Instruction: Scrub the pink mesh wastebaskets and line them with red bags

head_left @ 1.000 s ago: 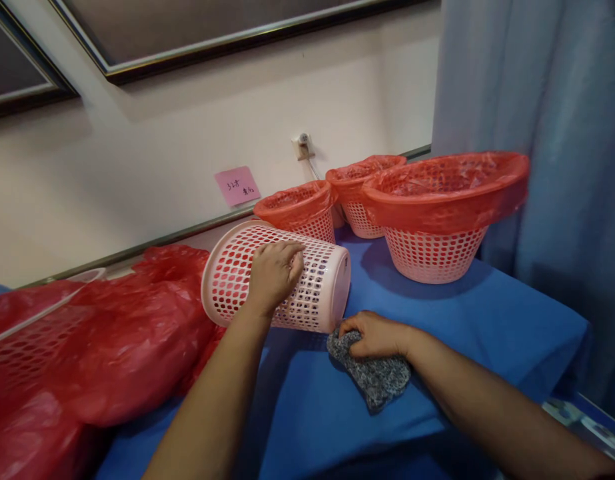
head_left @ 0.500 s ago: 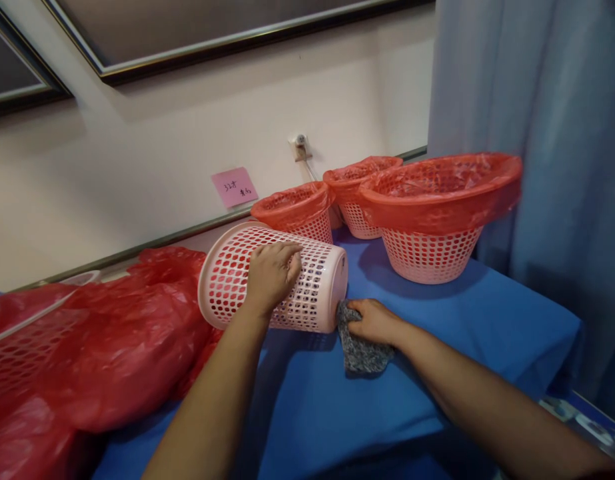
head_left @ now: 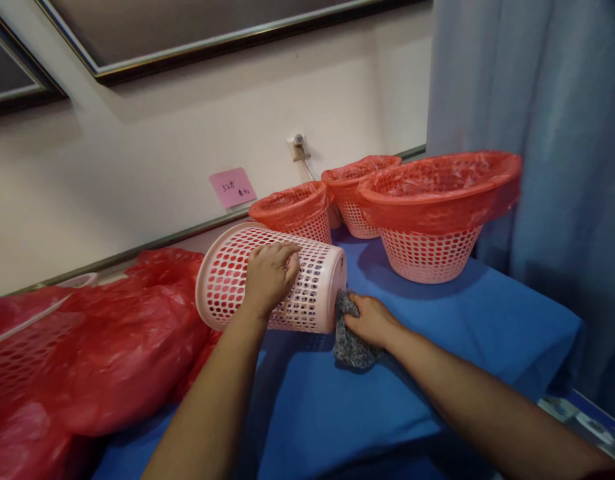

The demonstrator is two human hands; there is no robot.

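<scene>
A pale pink perforated wastebasket [head_left: 227, 273] lies on its side, its base turned to the right. My left hand [head_left: 271, 272] presses on its upper side with bent fingers, steadying it. In my right hand [head_left: 371, 321] is a bunched grey cloth [head_left: 354, 348], pinched between thumb and fingers. The cloth touches the base of the wastebasket, and its lower part hangs close to the blue tablecloth [head_left: 317, 400]. What the fingertips under the cloth do is hidden.
Behind stand wastebaskets lined with red bags: a large one [head_left: 432, 250], a smaller one [head_left: 360, 217] and another [head_left: 312, 227]. Red plastic bags [head_left: 122, 360] heap at the left, over another basket. A pink note [head_left: 232, 187] and a socket [head_left: 298, 147] are on the wall.
My right hand has shifted slightly left and up with the cloth, bringing it further onto the wastebasket's base. My left hand and the wastebasket keep their places.
</scene>
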